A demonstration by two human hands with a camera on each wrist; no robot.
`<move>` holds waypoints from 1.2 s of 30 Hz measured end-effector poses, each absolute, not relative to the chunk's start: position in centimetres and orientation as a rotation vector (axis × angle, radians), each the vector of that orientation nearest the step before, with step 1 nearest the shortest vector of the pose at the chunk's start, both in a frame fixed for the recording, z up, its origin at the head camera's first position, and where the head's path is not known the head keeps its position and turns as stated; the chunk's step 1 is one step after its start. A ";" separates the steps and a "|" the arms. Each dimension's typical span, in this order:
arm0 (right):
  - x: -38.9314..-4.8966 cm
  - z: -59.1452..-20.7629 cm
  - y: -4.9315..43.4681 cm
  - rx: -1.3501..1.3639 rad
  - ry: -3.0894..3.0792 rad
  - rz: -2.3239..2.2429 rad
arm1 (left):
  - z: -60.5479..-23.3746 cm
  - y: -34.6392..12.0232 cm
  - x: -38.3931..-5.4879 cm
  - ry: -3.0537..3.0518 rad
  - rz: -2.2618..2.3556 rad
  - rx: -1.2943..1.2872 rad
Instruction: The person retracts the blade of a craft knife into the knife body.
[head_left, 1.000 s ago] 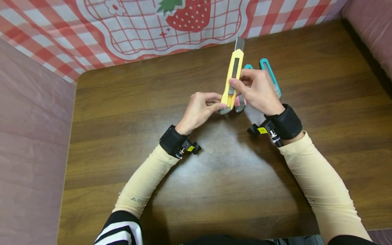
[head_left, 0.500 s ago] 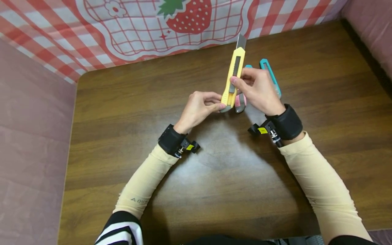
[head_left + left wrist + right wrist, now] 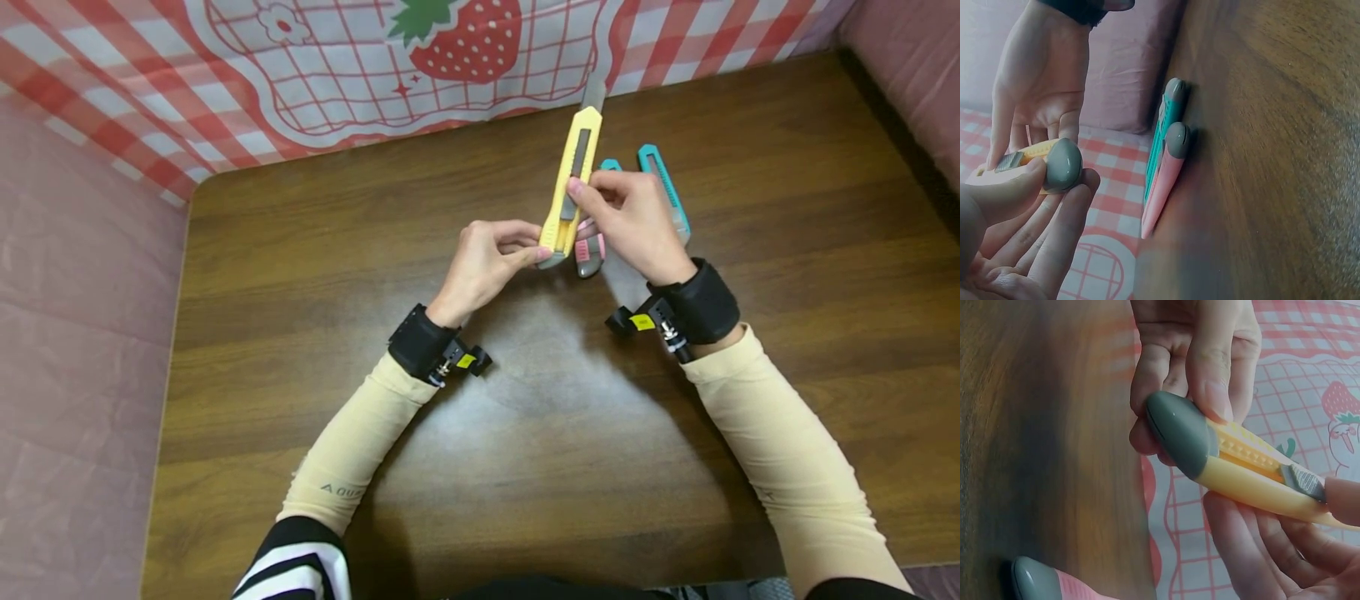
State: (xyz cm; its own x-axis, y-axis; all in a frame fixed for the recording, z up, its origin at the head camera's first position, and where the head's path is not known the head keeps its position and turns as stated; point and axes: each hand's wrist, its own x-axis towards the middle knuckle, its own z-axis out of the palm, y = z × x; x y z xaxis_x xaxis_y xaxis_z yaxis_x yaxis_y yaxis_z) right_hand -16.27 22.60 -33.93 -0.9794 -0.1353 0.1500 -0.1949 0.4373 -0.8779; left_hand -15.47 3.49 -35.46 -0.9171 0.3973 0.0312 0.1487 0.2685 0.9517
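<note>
A yellow box cutter (image 3: 577, 158) is held up over the table between both hands, its blade (image 3: 595, 92) out at the far end. My left hand (image 3: 487, 258) pinches its grey end cap (image 3: 1064, 165) between thumb and fingers. Along the cutter's side, my right hand (image 3: 633, 218) grips the body, with the thumb on the grey slider (image 3: 1304, 482). Below on the table lies a pink box cutter (image 3: 590, 254), partly behind the right hand. One teal box cutter (image 3: 663, 190) lies to the right of that hand; another teal tip (image 3: 610, 165) shows just behind it.
The wooden table (image 3: 315, 333) spreads out under both arms. At its far edge hangs a red-and-white checked cloth (image 3: 352, 67) with a strawberry print. Pink cloth (image 3: 75, 350) covers the left side, with more at the far right.
The yellow box cutter and both hands have shifted slightly upward in the head view, the right thumb moving up with the slider. The other box cutters lie where they were.
</note>
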 end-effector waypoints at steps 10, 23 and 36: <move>-14.4 -31.5 21.2 0.309 -2.550 1.682 | -34.2 3.5 -14.5 2.313 1.700 0.475; -14.1 -34.7 20.9 0.329 -2.508 1.662 | -38.9 3.0 -15.5 2.374 1.743 0.563; -15.0 -35.1 21.6 0.334 -2.569 1.676 | -36.8 3.1 -14.9 2.350 1.791 0.529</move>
State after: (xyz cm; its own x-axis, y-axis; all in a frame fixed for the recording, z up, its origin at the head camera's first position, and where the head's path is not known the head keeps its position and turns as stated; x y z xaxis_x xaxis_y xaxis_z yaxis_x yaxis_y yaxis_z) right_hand -14.95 21.59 -35.13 -0.9750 -0.1494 0.1644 -0.2107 0.3871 -0.8976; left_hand -14.90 3.09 -36.77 -0.9286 0.3574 0.1001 0.1913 0.2297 0.9543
